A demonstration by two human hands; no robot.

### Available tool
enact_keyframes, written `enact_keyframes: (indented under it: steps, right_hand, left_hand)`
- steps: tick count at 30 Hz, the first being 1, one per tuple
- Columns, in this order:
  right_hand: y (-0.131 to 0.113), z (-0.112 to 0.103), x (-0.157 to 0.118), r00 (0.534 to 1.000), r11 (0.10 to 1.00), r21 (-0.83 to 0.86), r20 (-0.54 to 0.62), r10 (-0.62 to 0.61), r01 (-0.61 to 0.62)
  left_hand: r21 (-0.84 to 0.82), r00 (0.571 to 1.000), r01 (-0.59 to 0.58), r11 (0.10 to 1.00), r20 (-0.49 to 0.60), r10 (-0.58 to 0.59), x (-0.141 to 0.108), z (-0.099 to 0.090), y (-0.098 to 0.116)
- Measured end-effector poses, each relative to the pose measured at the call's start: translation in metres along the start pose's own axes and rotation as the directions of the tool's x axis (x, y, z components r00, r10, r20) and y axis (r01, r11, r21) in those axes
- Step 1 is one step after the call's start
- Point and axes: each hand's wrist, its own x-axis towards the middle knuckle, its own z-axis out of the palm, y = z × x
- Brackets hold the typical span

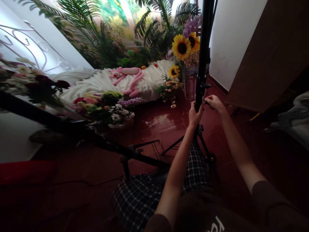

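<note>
An upright black light stand (204, 45) rises in front of me, its legs spread on the floor below. My left hand (194, 116) is wrapped round the pole, fingers closed, part of them hidden behind it. Just to the right and slightly higher, my right hand (215, 103) pinches a small dark knob (207, 102) at the side of the pole. Another clamp piece (204, 86) sits on the pole above both hands.
A second black pole (96, 137) slants across the left. Flower bunches (120, 114) and sunflowers (181, 47) stand near a white-draped platform (154, 80) bearing a pink plush toy (131, 75). A cable (89, 184) crosses the red floor (166, 129). A silvery carved chair (296, 112) is at right.
</note>
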Motion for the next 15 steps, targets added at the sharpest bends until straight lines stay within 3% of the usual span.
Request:
enact_keyframes:
  steps: [4,7,9,11,13,15]
  right_hand:
    - [0.007,0.009,-0.004,0.995,0.998,0.059,-0.096,-0.003,0.009]
    - [0.010,0.012,-0.005,0.990,0.994,0.112,-0.141,0.000,0.016]
    - [0.010,0.013,-0.005,0.985,0.989,0.145,-0.175,0.013,0.013]
    - [0.009,0.014,-0.006,0.977,0.988,0.156,-0.211,0.034,-0.001]
    - [0.009,0.017,-0.010,0.946,0.989,0.148,-0.323,0.018,0.032]
    - [0.013,0.025,-0.020,0.866,0.986,0.115,-0.499,-0.048,0.121]
  left_hand:
    - [0.089,0.995,0.095,0.991,-0.039,-0.092,-0.047,-0.046,-0.020]
    - [0.235,0.957,0.161,0.959,-0.275,-0.093,-0.087,-0.105,-0.031]
    - [0.300,0.866,0.220,0.928,-0.498,-0.044,-0.107,-0.150,-0.029]
    - [0.341,0.722,0.272,0.900,-0.690,0.043,-0.119,-0.193,-0.019]
    - [0.395,0.589,0.277,0.876,-0.790,0.170,-0.123,-0.231,-0.003]
    - [0.464,0.509,0.245,0.852,-0.809,0.294,-0.124,-0.262,0.014]
